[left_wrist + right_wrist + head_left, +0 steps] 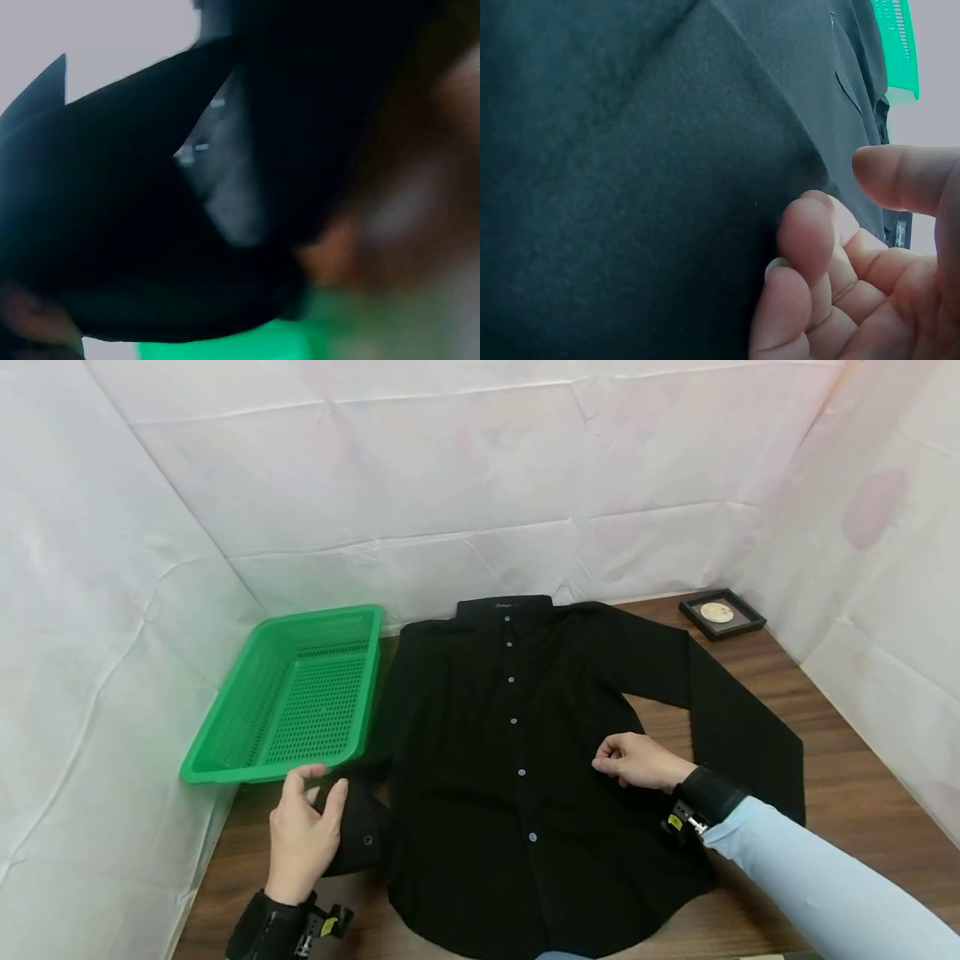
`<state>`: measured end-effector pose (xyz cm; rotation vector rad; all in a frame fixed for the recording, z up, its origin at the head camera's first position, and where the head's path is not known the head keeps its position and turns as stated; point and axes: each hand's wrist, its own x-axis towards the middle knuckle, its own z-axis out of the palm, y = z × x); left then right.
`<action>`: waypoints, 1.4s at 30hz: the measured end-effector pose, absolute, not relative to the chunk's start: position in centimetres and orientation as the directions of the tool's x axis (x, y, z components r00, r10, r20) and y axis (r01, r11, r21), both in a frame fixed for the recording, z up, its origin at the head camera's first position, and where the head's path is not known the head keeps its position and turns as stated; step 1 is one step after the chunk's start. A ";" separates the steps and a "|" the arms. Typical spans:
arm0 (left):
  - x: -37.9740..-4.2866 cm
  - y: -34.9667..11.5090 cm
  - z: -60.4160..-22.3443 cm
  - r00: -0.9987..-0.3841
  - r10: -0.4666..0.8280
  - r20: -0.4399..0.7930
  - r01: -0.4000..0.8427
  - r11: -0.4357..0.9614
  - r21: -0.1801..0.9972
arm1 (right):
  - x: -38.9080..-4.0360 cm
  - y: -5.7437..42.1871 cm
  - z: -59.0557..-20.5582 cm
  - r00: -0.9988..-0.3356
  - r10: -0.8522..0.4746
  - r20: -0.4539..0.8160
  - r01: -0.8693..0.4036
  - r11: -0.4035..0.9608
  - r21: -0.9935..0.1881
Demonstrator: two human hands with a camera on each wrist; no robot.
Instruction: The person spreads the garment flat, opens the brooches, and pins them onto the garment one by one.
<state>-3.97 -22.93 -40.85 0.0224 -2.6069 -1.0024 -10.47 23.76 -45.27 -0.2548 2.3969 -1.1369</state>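
Note:
A black button-up shirt lies front up, its row of light buttons running down the middle. On the left its sleeve bends down, and my left hand holds the cuff between thumb and fingers. Dark cloth fills much of the left wrist view, blurred. My right hand is over the shirt's right side. In the right wrist view its loosely curled fingers are right at the black cloth, beside a raised crease, with the thumb apart from them.
A green plastic basket stands left of the shirt, close to the left hand. A small black frame with a round pale disc lies at the back right of the wooden table. White sheets hang behind and at both sides.

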 end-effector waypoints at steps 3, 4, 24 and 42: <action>-4.5 -23.3 -38.3 -0.938 -0.041 0.344 0.184 0.783 0.594 | -10.5 23.7 -45.3 -0.873 -0.354 -0.336 0.035 0.641 -0.767; -4.6 -23.5 -37.5 -0.931 0.000 0.365 0.223 0.791 0.569 | -10.5 23.7 -45.4 -0.873 -0.353 -0.336 0.037 0.641 -0.767; -4.6 -26.1 -35.3 -0.724 0.481 0.495 0.576 0.816 0.051 | -10.6 23.9 -45.7 -0.873 -0.334 -0.355 0.075 0.627 -0.775; -4.2 -26.3 -44.4 -0.930 0.262 -0.258 0.167 0.926 0.340 | -10.6 24.1 -45.7 -0.876 -0.332 -0.350 0.070 0.631 -0.773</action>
